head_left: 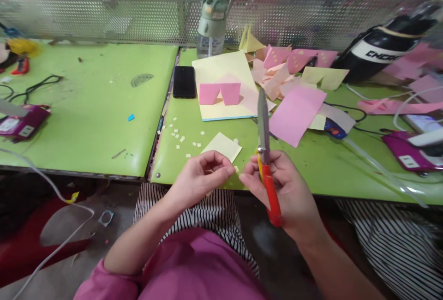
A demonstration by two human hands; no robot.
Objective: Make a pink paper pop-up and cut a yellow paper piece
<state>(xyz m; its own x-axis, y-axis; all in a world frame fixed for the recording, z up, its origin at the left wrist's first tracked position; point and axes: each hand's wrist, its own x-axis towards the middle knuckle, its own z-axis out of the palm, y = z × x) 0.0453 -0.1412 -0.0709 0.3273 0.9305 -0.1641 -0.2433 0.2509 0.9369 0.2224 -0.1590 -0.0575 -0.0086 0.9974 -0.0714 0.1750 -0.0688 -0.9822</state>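
Note:
My right hand (290, 194) holds red and yellow scissors (272, 194), their blades pointing up and away from me. At the table's near edge, my left hand (204, 175) has its thumb and forefinger pinched together; a tiny pale yellow scrap (236, 169) shows at the fingertips. Just beyond that hand lies a small pale yellow sheet (224, 145). Several tiny paper squares (182, 139) are scattered to its left. A folded pink paper (230, 93) stands on a larger cream sheet (226, 70) farther back.
A black phone (184, 82) lies left of the cream sheet, with a green bottle (212, 27) behind. Pink and yellow papers (297, 113) spread to the right, near a dark bottle (375, 53) and a blue tool (334, 129). Purple boxes (404, 152) with cables sit at both sides.

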